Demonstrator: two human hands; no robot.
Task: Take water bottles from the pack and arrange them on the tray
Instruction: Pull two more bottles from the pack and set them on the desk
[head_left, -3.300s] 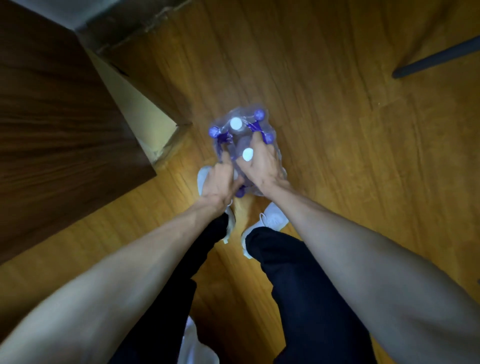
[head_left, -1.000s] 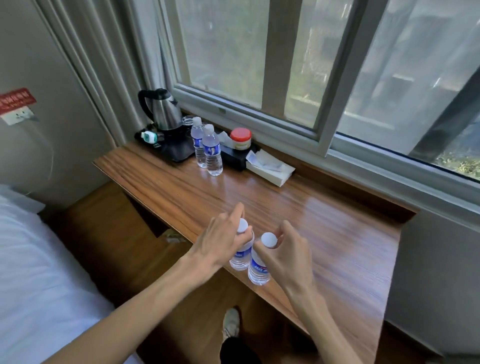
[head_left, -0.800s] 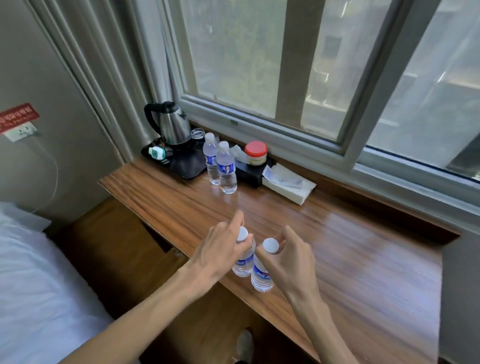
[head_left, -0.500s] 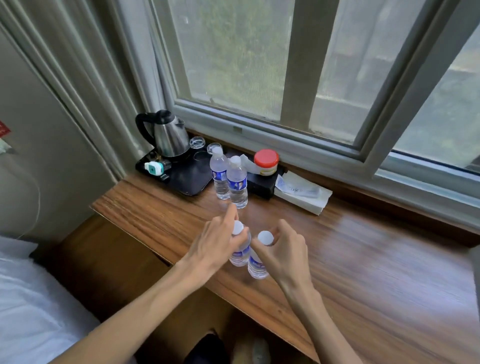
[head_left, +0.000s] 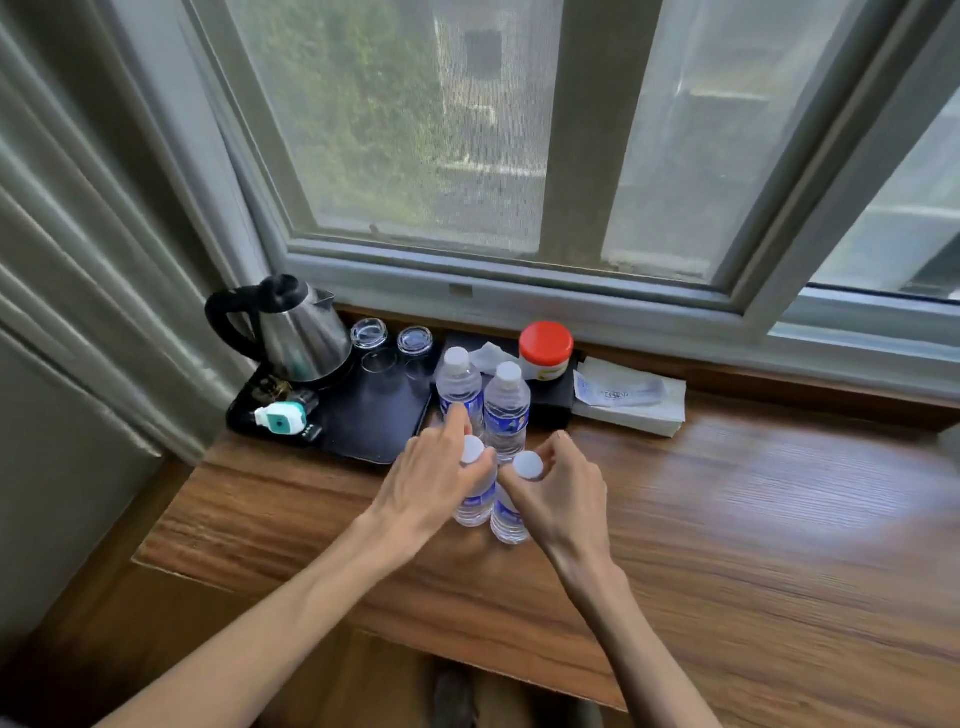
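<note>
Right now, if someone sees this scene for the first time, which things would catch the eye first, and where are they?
First, the two hands in the middle: the left hand and the right hand each grip a small water bottle by its white cap above the wooden desk. Behind them, two more bottles stand beside a black tray holding a steel kettle, and a red-lidded jar stands by the window.

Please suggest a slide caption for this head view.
Left hand and right hand each grip a clear plastic water bottle near the black tray.
</note>
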